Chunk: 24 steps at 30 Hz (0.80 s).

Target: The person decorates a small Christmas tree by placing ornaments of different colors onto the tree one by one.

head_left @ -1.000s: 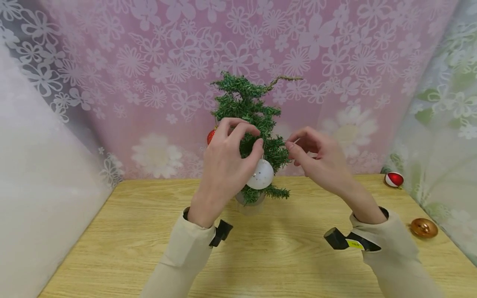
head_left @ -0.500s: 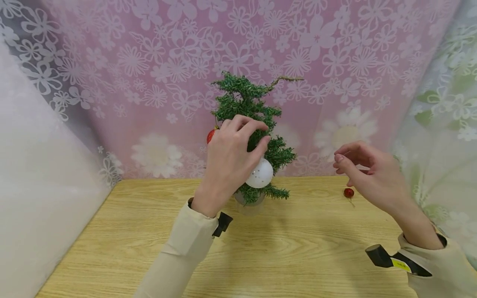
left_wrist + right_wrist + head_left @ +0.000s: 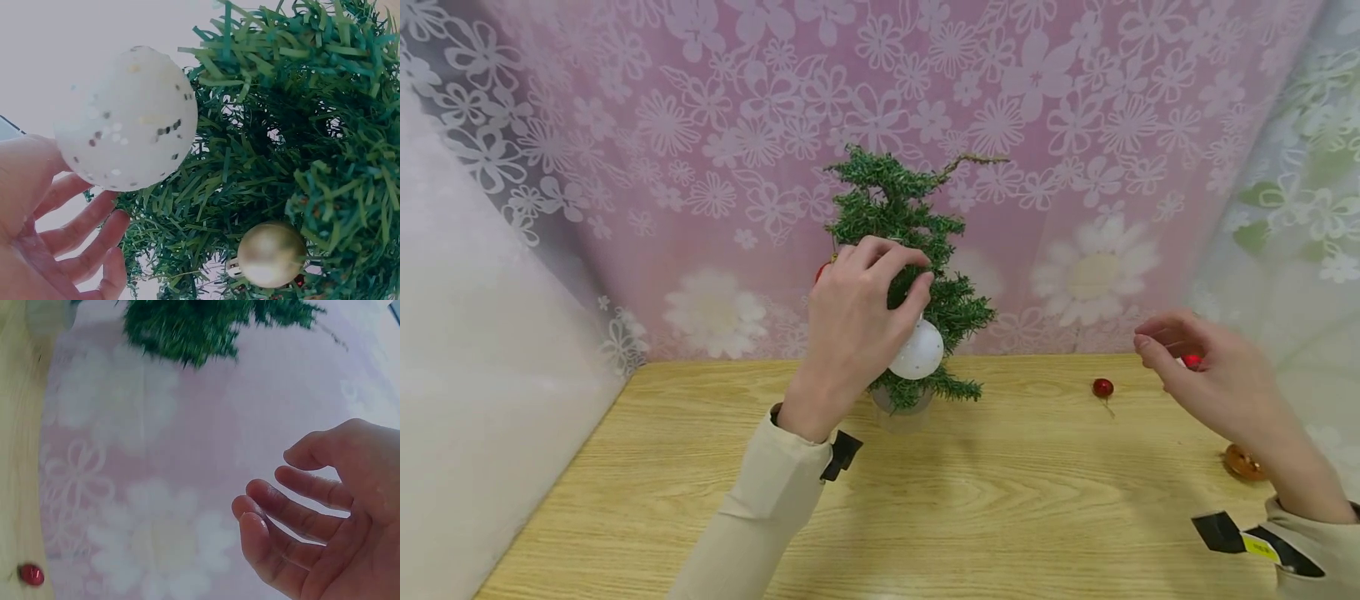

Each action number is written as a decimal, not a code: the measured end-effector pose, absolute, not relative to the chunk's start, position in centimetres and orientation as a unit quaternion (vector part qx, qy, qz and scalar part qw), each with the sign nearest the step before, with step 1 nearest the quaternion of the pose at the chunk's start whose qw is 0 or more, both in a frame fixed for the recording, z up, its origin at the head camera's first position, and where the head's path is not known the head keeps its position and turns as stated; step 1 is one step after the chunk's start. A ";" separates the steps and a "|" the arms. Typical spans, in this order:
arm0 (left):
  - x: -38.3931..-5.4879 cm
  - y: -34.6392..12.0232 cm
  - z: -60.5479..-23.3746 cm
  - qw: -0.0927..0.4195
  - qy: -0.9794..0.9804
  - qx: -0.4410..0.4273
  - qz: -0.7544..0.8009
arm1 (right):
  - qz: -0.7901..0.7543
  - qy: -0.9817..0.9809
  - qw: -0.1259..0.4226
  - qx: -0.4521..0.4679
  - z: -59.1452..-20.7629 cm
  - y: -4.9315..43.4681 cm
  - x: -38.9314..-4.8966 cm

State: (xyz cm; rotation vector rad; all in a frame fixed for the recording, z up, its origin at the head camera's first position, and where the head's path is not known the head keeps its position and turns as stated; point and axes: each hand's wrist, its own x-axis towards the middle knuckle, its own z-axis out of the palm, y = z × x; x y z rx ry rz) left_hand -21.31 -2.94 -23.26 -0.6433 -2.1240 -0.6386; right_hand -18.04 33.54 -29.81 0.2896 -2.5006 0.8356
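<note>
A white speckled bauble (image 3: 916,350) hangs against the front of a small artificial Christmas tree (image 3: 958,304). My left hand (image 3: 857,312) is above and left of it, thumb and forefinger pinching at its top; the hanging loop itself is too small to make out. In the left wrist view, the bauble (image 3: 128,119) covers the fingertips, while the other fingers curl loosely. Well right of the tree, my right hand (image 3: 1225,379) is in the air, fingers loosely bent and holding nothing. The right wrist view shows a gap between the thumb and fingers of that hand (image 3: 337,512).
On the table (image 3: 1000,500) lie a small red bauble (image 3: 1102,388) and a copper-coloured bauble (image 3: 1243,462). Another red bauble (image 3: 1192,361) is partly behind my right hand. A red bauble (image 3: 822,271) and a gold bauble (image 3: 272,255) hang on the tree. Floral cloth (image 3: 737,125) stands behind.
My right hand has moved away from the tree's branches to the right side of the table, uncovering the small red bauble. My left hand has shifted only slightly by the white bauble.
</note>
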 end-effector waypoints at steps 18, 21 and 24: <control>-20.6 -4.6 -23.3 0.377 -0.842 -0.248 -0.297 | 0.157 -0.982 0.093 0.040 -34.4 42.0 -19.1; -20.6 -5.1 -23.2 0.373 -0.839 -0.250 -0.308 | 0.118 -0.992 0.037 0.030 -35.5 43.9 -19.2; -20.6 -5.6 -23.2 0.373 -0.836 -0.249 -0.317 | 0.092 -0.995 0.001 0.024 -36.5 45.3 -19.4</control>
